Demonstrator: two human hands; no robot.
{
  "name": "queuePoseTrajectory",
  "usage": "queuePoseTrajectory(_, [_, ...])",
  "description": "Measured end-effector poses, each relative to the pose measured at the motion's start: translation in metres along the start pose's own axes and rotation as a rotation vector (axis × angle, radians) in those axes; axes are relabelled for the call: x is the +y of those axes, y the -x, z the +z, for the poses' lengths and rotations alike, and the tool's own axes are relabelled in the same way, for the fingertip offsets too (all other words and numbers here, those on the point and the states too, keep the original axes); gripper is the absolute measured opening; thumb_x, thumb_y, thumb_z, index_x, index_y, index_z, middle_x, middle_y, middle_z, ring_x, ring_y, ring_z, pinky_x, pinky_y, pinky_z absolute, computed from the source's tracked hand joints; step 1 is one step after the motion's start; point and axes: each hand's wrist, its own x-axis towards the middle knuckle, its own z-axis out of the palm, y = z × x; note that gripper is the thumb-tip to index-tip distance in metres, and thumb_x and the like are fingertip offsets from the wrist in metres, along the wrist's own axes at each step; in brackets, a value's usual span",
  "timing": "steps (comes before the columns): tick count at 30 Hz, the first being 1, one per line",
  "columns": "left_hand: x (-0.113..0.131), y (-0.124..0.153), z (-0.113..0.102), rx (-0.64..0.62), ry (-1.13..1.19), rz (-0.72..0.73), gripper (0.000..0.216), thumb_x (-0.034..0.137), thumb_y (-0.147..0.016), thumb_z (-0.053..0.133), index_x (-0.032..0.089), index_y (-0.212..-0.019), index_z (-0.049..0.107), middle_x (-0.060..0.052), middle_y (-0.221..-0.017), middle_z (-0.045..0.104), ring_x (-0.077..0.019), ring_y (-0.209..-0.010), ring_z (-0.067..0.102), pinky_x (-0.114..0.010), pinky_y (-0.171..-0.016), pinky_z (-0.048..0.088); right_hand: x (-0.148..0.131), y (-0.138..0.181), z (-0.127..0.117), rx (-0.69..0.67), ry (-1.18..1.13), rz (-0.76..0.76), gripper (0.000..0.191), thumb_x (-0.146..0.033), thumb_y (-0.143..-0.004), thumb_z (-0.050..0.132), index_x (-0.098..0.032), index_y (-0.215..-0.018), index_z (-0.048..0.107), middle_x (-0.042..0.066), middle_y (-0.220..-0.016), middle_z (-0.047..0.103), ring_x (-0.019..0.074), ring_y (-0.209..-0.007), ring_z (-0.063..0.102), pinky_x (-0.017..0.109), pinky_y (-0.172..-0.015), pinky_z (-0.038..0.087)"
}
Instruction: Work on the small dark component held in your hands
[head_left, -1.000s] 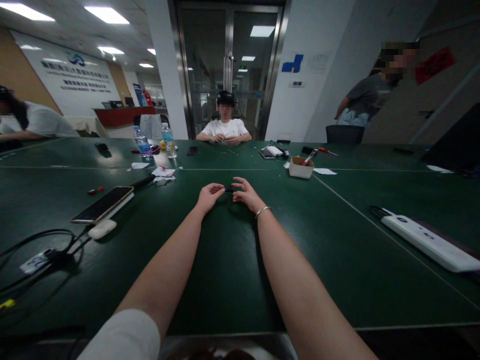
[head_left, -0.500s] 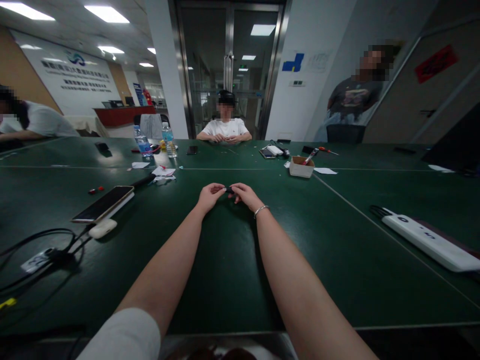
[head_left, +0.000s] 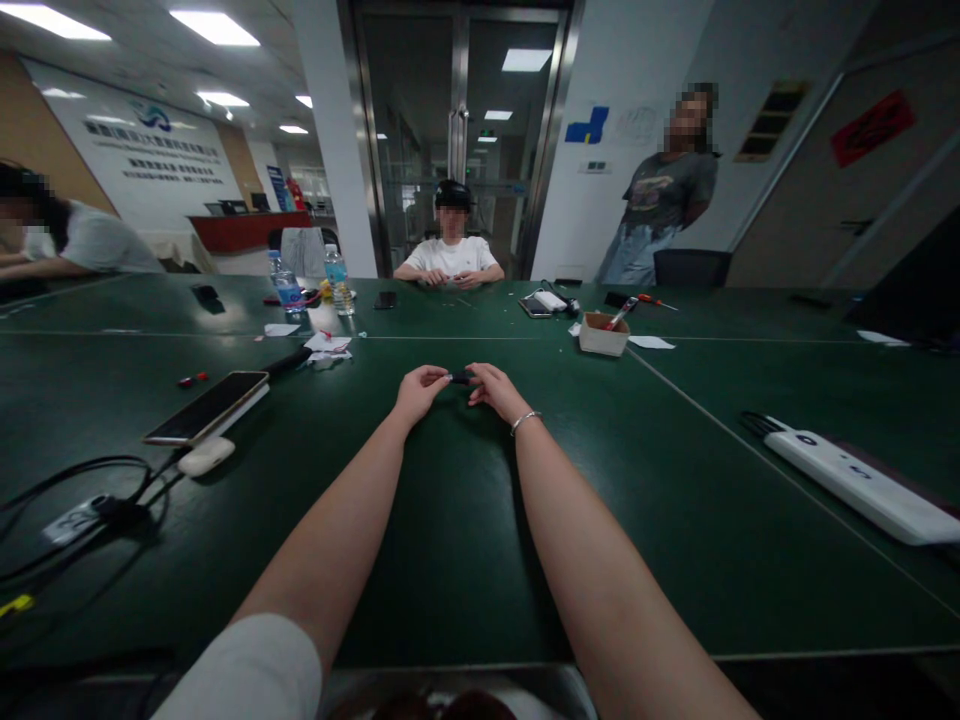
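Just above the green table (head_left: 465, 540), a small black stick-like object (head_left: 460, 377) with a pale tip lies level between my two hands. My left hand (head_left: 420, 392) pinches its left, pale end between thumb and fingertips. At its right end are the thumb and fingers of my right hand (head_left: 495, 390), pinched at the dark part, with the lower fingers curled loosely. A silvery bracelet (head_left: 525, 421) circles my right wrist. The object is too small to name its kind.
A phone (head_left: 210, 408), a white earbud case (head_left: 207, 456) and black cables (head_left: 112, 505) lie left. To the right sits a white power bank (head_left: 862, 480). Farther back are a small box (head_left: 602, 335), paper scraps (head_left: 328, 345) and bottles (head_left: 339, 280). A seated person (head_left: 451, 255) faces me.
My right hand has shifted slightly right, so more of the black object shows. My left hand stays put. The standing person at the back has moved left.
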Motion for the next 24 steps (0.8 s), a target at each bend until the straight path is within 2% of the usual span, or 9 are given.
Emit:
queuePoseTrajectory(2, [0.0004, 0.0004, -0.0003, -0.009, 0.0, 0.001, 0.024, 0.028, -0.065, 0.074, 0.016, -0.085, 0.067, -0.008, -0.09, 0.071, -0.0201, -0.087, 0.066, -0.041, -0.09, 0.048, -0.0008, 0.0009, 0.0, -0.019, 0.044, -0.01, 0.019, -0.024, -0.083, 0.057, -0.016, -0.101, 0.057, 0.004, -0.081, 0.067, 0.0046, -0.042, 0.051, 0.019, -0.044, 0.051])
queuePoseTrajectory(6, [-0.0001, 0.0004, -0.0005, -0.008, 0.009, 0.0, 0.024, 0.028, -0.065, 0.074, 0.016, -0.085, 0.068, -0.008, -0.091, 0.071, -0.02, -0.089, 0.066, -0.041, -0.091, 0.048, -0.0017, 0.0022, 0.0, -0.014, 0.003, -0.08, 0.051, -0.01, -0.072, 0.064, -0.026, -0.118, 0.051, 0.003, -0.105, 0.064, 0.0039, -0.048, 0.057, 0.02, -0.049, 0.054])
queuePoseTrajectory(7, [-0.0005, 0.0002, -0.0005, -0.009, 0.009, 0.0, 0.024, 0.028, -0.065, 0.074, 0.015, -0.085, 0.068, -0.009, -0.092, 0.071, -0.02, -0.089, 0.066, -0.041, -0.091, 0.048, -0.0016, 0.002, 0.0001, -0.002, -0.009, -0.063, 0.048, -0.012, -0.073, 0.064, -0.025, -0.117, 0.051, 0.003, -0.103, 0.064, 0.0043, -0.048, 0.057, 0.021, -0.05, 0.055])
queuePoseTrajectory(11, [-0.0023, -0.0004, -0.0007, -0.014, 0.012, 0.004, 0.024, 0.028, -0.066, 0.074, 0.015, -0.085, 0.068, -0.009, -0.09, 0.07, -0.0197, -0.088, 0.065, -0.04, -0.09, 0.048, -0.0003, 0.0, 0.0007, -0.01, 0.044, -0.009, 0.017, -0.024, -0.083, 0.056, -0.015, -0.097, 0.058, 0.004, -0.081, 0.064, 0.0037, -0.04, 0.05, 0.019, -0.042, 0.051])
queuePoseTrajectory(12, [-0.0026, -0.0005, -0.0008, -0.014, 0.016, 0.006, 0.024, 0.028, -0.065, 0.074, 0.015, -0.085, 0.068, -0.009, -0.09, 0.07, -0.0197, -0.088, 0.065, -0.04, -0.09, 0.048, 0.0001, -0.0002, 0.0005, -0.018, 0.049, -0.03, 0.018, -0.021, -0.081, 0.058, -0.016, -0.098, 0.058, 0.004, -0.084, 0.065, 0.003, -0.04, 0.049, 0.018, -0.042, 0.05])
queuePoseTrajectory(15, [-0.0027, -0.0002, -0.0012, -0.012, 0.025, 0.006, 0.026, 0.029, -0.065, 0.074, 0.015, -0.085, 0.068, -0.009, -0.091, 0.07, -0.02, -0.088, 0.065, -0.04, -0.09, 0.048, 0.0009, -0.0005, -0.0009, -0.015, -0.002, -0.083, 0.048, -0.012, -0.072, 0.064, -0.026, -0.116, 0.051, 0.0, -0.098, 0.063, 0.0029, -0.045, 0.054, 0.019, -0.047, 0.054])
queuePoseTrajectory(16, [-0.0026, -0.0001, -0.0012, -0.014, 0.026, 0.005, 0.026, 0.029, -0.065, 0.074, 0.015, -0.086, 0.068, -0.009, -0.091, 0.07, -0.0202, -0.088, 0.065, -0.04, -0.09, 0.048, 0.0011, -0.0007, -0.0012, 0.0, -0.013, -0.07, 0.05, -0.013, -0.072, 0.064, -0.027, -0.118, 0.049, 0.0, -0.097, 0.063, 0.0034, -0.045, 0.055, 0.02, -0.047, 0.055])
queuePoseTrajectory(20, [-0.0018, 0.0002, -0.0008, -0.016, 0.014, -0.002, 0.025, 0.029, -0.065, 0.074, 0.015, -0.086, 0.067, -0.009, -0.092, 0.071, -0.0205, -0.089, 0.066, -0.041, -0.09, 0.048, 0.002, -0.0025, -0.0012, 0.006, 0.053, -0.007, 0.021, -0.023, -0.084, 0.057, -0.018, -0.104, 0.057, 0.003, -0.081, 0.066, 0.0039, -0.04, 0.05, 0.019, -0.042, 0.052])
queuePoseTrajectory(24, [-0.0006, -0.0002, 0.0, 0.006, -0.001, 0.003, 0.022, 0.028, -0.066, 0.073, 0.016, -0.084, 0.068, -0.008, -0.091, 0.071, -0.0201, -0.088, 0.066, -0.04, -0.09, 0.048, 0.0018, -0.0024, -0.0015, -0.016, 0.004, -0.064, 0.045, -0.013, -0.076, 0.063, -0.026, -0.118, 0.053, 0.004, -0.11, 0.063, 0.0022, -0.046, 0.055, 0.019, -0.048, 0.055])
